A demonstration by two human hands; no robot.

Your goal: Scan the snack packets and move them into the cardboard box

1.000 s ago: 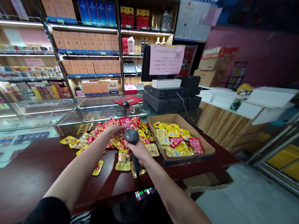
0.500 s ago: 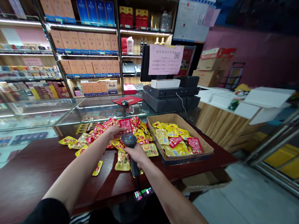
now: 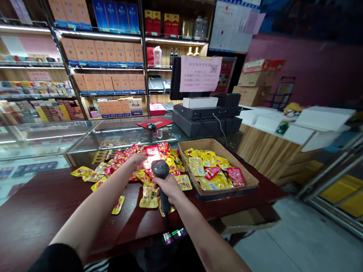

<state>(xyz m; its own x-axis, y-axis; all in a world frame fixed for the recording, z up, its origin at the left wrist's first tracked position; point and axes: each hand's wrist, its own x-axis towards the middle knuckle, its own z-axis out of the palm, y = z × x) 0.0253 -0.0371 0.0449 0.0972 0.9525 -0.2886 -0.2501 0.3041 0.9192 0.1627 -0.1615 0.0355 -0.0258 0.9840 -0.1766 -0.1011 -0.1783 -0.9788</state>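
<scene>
My right hand (image 3: pixel 168 186) is wrapped round the handle of a black handheld scanner (image 3: pixel 160 169), which stands upright over the table. Beyond its head, my left hand (image 3: pixel 138 161) grips a red packet (image 3: pixel 152 151), lit by a bright glow. Under and around both hands spreads a pile of red and yellow packets (image 3: pixel 120 159). Gold packets (image 3: pixel 148 197) lie in front of the pile. To the right, an open cardboard box (image 3: pixel 251 181) holds more yellow and red packets.
Behind the dark red table (image 3: pixel 42 205) is a glass counter (image 3: pixel 118 130) with a mouse (image 3: pixel 151 126). A monitor and cash drawer (image 3: pixel 199 124) stand behind the box. A lit phone (image 3: pixel 175 236) lies at the table's front edge.
A bright light from the scanner now falls on the red packet in my left hand. The scanner and my right hand have shifted slightly right.
</scene>
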